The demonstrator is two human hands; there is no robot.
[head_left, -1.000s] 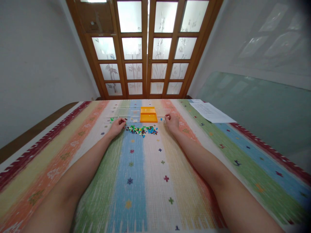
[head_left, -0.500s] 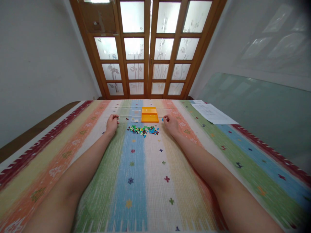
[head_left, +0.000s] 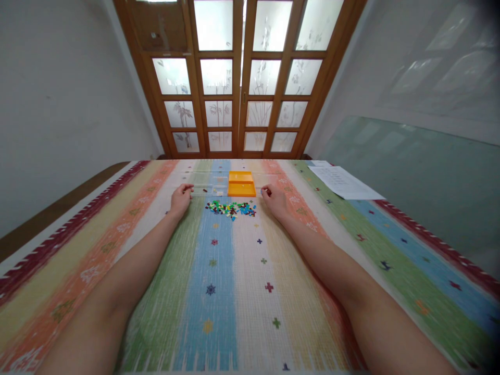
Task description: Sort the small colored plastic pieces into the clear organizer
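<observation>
My left hand (head_left: pixel 181 201) rests at the left side of the small pieces, its fingers closed together at the tips. What they hold, if anything, is too small to make out. A small dark red piece (head_left: pixel 205 190) lies just right of those fingertips. To the right of the orange box (head_left: pixel 242 190), my right hand (head_left: pixel 275 201) pinches thumb and finger on a tiny blue piece (head_left: pixel 261 191), mostly covered by the fingertips. Between the hands, a loose pile of small coloured bricks (head_left: pixel 228 209), mainly green, blue, yellow and dark red, spreads on the tablecloth (head_left: pixel 242 291).
A clear plastic box (head_left: pixel 219 182) with a few white pieces stands against the orange box's left side. Faint clear plastic edges show beyond both hands. Printed paper sheets (head_left: pixel 344 182) lie at the far right. Wooden glass-paned doors (head_left: pixel 241 78) stand behind the table.
The blue piece that showed beside my right fingertips is now mostly hidden by them. My left hand has barely moved. The whole view has shifted slightly.
</observation>
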